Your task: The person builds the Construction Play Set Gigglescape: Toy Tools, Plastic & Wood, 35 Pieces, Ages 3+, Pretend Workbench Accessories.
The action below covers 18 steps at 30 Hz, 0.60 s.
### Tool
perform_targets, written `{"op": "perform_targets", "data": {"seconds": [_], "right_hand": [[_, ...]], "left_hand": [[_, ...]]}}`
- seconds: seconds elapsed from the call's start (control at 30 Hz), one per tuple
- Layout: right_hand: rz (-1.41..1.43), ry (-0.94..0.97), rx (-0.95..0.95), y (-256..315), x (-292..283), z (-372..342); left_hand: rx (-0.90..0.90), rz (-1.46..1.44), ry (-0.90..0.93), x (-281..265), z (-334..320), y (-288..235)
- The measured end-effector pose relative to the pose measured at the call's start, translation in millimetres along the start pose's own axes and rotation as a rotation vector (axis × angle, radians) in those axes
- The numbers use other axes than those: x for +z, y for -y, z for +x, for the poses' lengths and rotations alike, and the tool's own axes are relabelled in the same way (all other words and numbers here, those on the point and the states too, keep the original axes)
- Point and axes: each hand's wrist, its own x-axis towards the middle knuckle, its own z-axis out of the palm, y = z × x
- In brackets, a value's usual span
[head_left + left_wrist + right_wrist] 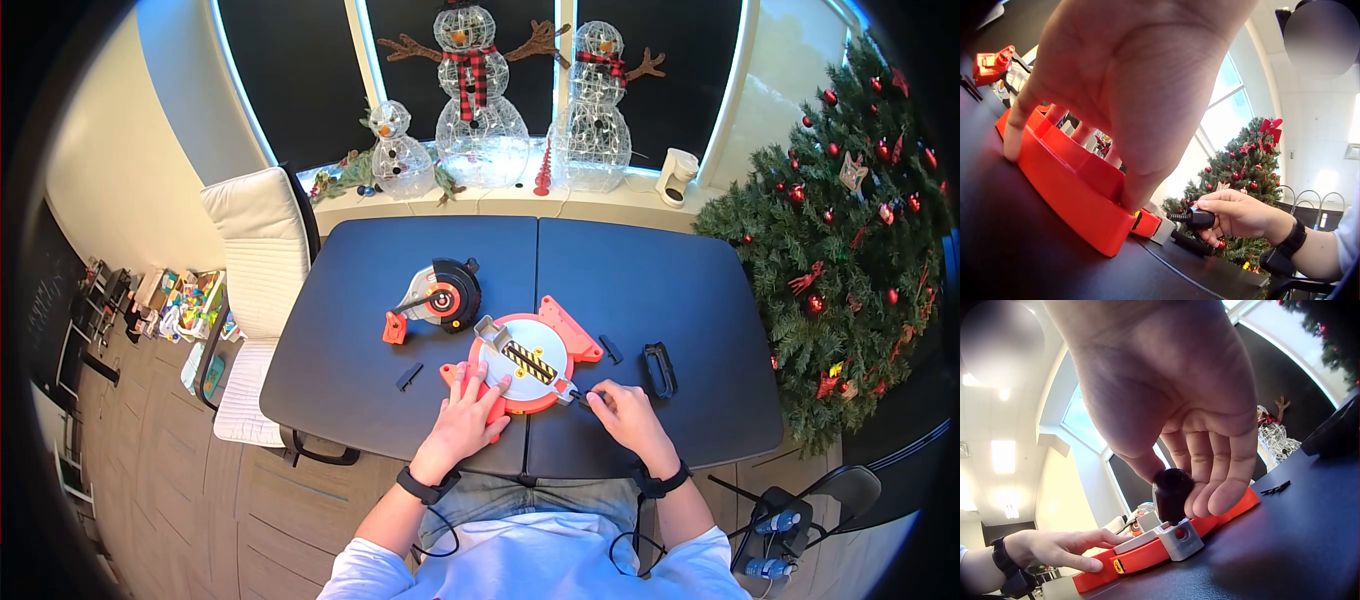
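A red toy saw base [568, 335] with a round grey plate [520, 335] and a yellow-black striped strip lies on the dark table. My left hand [462, 418] rests on its near left part, fingers spread and thumb at the red edge. Between thumb and fingers, my right hand [630, 418] pinches a black knob [1201, 219]. A threaded or spring-like shaft [1177, 217] sticks out of the knob in the left wrist view. In the right wrist view the knob's end is right at the grey bracket [1180, 544] on the base's front.
A toy saw head [450, 300] with a black guard and red handle lies at the back left. Small black strips [409, 377] flank the base, and a black oval frame [659, 371] lies at right. A white chair [262, 250] stands left; a decorated tree [830, 240] stands right.
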Motion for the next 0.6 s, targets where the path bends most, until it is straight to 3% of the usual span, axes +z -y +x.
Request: {"op": "perform_targets", "data": {"seconds": [0.6], "right_hand": [[0.005,0.011,-0.009,4.0,-2.3,-1.1]], "left_hand": [[-0.009,0.005,0.032,-3.7,0.4,-2.7]]}}
